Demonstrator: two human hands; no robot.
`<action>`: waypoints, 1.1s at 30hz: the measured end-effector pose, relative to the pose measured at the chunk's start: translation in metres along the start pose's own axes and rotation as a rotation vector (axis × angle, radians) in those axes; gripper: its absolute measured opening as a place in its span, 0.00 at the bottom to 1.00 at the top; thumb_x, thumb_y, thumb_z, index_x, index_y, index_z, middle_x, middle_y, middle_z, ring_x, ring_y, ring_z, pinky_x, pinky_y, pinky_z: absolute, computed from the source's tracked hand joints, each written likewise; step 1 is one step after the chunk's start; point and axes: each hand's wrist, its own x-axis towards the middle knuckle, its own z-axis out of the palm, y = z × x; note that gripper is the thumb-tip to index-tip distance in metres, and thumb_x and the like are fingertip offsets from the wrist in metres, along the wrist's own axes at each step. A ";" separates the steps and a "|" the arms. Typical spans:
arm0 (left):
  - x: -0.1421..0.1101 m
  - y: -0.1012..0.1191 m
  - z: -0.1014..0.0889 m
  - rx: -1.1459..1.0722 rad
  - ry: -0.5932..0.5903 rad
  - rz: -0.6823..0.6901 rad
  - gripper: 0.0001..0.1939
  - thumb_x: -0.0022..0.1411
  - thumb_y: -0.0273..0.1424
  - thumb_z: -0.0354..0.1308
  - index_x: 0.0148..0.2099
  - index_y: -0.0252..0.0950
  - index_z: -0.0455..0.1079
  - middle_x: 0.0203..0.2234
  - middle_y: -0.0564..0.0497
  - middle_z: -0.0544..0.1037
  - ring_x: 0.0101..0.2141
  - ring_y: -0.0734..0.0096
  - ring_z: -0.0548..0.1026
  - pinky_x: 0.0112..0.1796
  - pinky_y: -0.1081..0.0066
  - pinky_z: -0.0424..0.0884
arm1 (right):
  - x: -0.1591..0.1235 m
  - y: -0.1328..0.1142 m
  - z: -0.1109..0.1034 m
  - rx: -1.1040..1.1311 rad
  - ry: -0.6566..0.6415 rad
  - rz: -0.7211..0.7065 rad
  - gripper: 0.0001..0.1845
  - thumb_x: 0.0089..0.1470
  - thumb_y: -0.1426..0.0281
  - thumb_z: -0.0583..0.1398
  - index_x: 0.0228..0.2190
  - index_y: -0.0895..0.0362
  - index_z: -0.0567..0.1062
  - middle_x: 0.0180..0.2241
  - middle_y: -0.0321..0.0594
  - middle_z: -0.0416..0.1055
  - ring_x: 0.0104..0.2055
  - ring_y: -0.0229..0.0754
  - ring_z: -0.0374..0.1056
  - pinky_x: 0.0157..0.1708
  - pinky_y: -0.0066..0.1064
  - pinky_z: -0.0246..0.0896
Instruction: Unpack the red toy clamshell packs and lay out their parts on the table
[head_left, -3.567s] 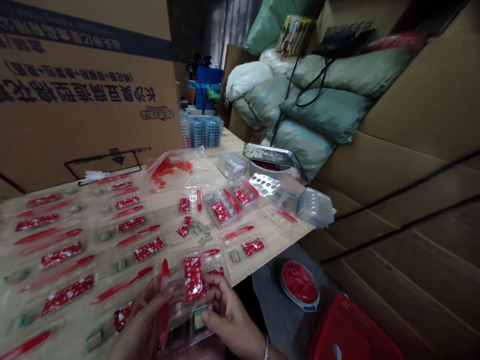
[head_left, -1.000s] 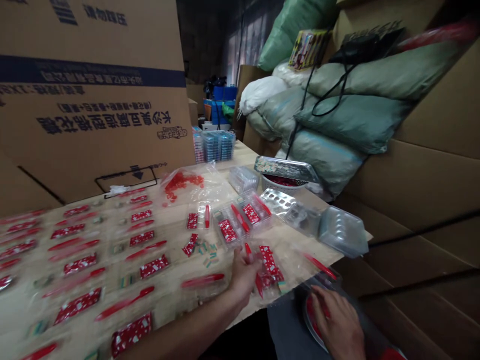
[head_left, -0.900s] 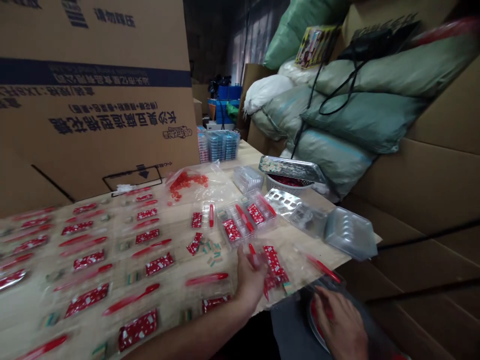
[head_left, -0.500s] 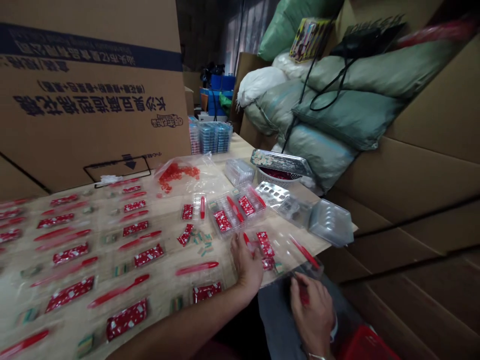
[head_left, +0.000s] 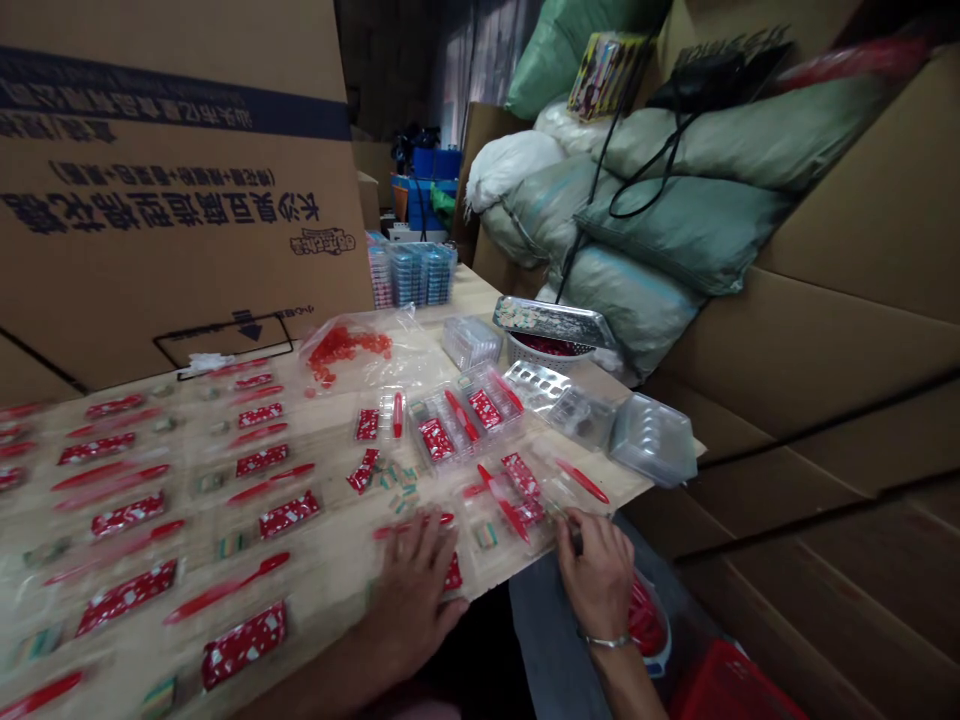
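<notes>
My left hand (head_left: 415,572) lies with its fingers spread over a clear tray near the table's front edge. Partly under it are a red pen-like stick (head_left: 405,527) and a red patterned packet (head_left: 454,572). At the table's right corner, my right hand (head_left: 598,560) has thumb and fingers drawn together beside the clear plastic; whatever they hold is too small to make out. Between the hands are a red stick (head_left: 504,503), another red packet (head_left: 520,474) and a small green-and-tan striped block (head_left: 486,535). A separate red stick (head_left: 583,480) lies beyond my right hand.
Rows of filled clear trays cover the left of the table. Behind the hands are a divided clear tray (head_left: 495,425), loose striped blocks (head_left: 403,490) and a bag of orange-red pieces (head_left: 352,350). Stacked clear lids (head_left: 652,440) sit at the right edge. A large carton (head_left: 172,260) stands behind.
My left hand has moved left and toward me, opening out over a tray. My right hand has come up and left to the table edge. Red sticks now lie where the hands were.
</notes>
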 end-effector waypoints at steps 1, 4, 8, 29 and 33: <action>0.008 0.008 0.003 -0.037 0.012 -0.001 0.35 0.54 0.36 0.57 0.64 0.37 0.57 0.66 0.42 0.48 0.65 0.45 0.42 0.61 0.43 0.34 | 0.002 0.005 0.002 -0.013 0.007 -0.004 0.18 0.64 0.61 0.48 0.35 0.59 0.72 0.32 0.45 0.72 0.34 0.46 0.64 0.38 0.36 0.54; 0.027 0.026 0.010 -0.168 0.085 0.017 0.36 0.51 0.34 0.59 0.63 0.34 0.59 0.65 0.39 0.50 0.65 0.44 0.42 0.61 0.43 0.32 | 0.011 0.020 0.008 -0.049 0.052 -0.021 0.22 0.64 0.58 0.46 0.34 0.60 0.72 0.31 0.47 0.73 0.34 0.46 0.64 0.37 0.36 0.53; 0.033 0.029 0.005 -0.369 0.174 0.030 0.38 0.46 0.32 0.64 0.61 0.35 0.62 0.65 0.37 0.52 0.65 0.43 0.44 0.62 0.45 0.33 | 0.023 0.028 0.003 -0.065 0.109 -0.046 0.26 0.65 0.57 0.44 0.33 0.60 0.73 0.30 0.48 0.72 0.33 0.47 0.64 0.37 0.36 0.54; -0.123 -0.085 -0.086 -1.537 0.556 -0.523 0.19 0.40 0.31 0.72 0.35 0.34 0.70 0.31 0.46 0.81 0.28 0.64 0.78 0.31 0.68 0.75 | 0.090 -0.212 0.055 0.508 -0.620 -0.253 0.08 0.59 0.73 0.54 0.32 0.59 0.73 0.34 0.46 0.72 0.38 0.43 0.67 0.38 0.33 0.60; -0.139 -0.090 -0.083 -1.592 0.567 -0.486 0.22 0.41 0.32 0.72 0.39 0.34 0.70 0.33 0.45 0.81 0.31 0.60 0.79 0.33 0.67 0.75 | 0.106 -0.239 0.093 0.479 -0.684 -0.180 0.08 0.50 0.81 0.56 0.31 0.62 0.74 0.29 0.47 0.72 0.31 0.43 0.67 0.30 0.31 0.58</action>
